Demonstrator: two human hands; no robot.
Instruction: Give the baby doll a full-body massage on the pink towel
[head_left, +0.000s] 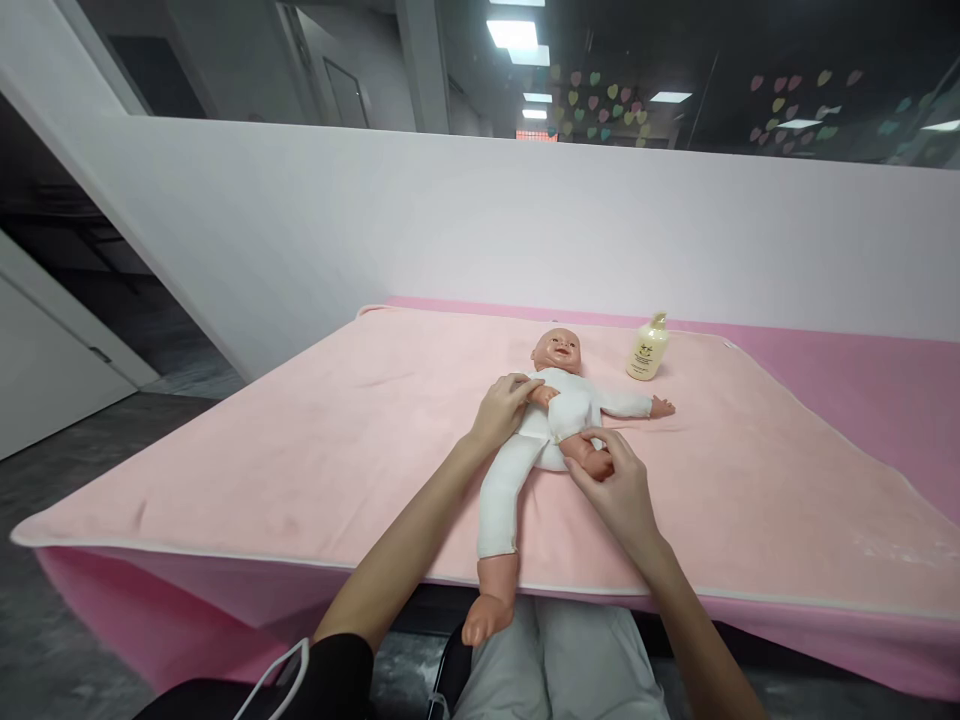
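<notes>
A baby doll [566, 392] with a white cloth body lies on its back on the pink blanket, head toward the wall. My left hand [506, 408] is closed round the doll's hand and forearm at its chest. My right hand [616, 478] grips the doll's bent leg near the foot, thumb below and fingers above. The doll's other leg [501, 520] stretches toward me, its foot hanging past the table edge. Its other arm [631, 404] lies out to the right on the blanket.
A pale yellow pump bottle [646, 350] stands behind the doll's outstretched arm. The pink blanket [262, 440] covers the table, over a darker pink cloth [847, 385]. Behind it rises a white wall [525, 225] with glass above. My legs are under the front edge.
</notes>
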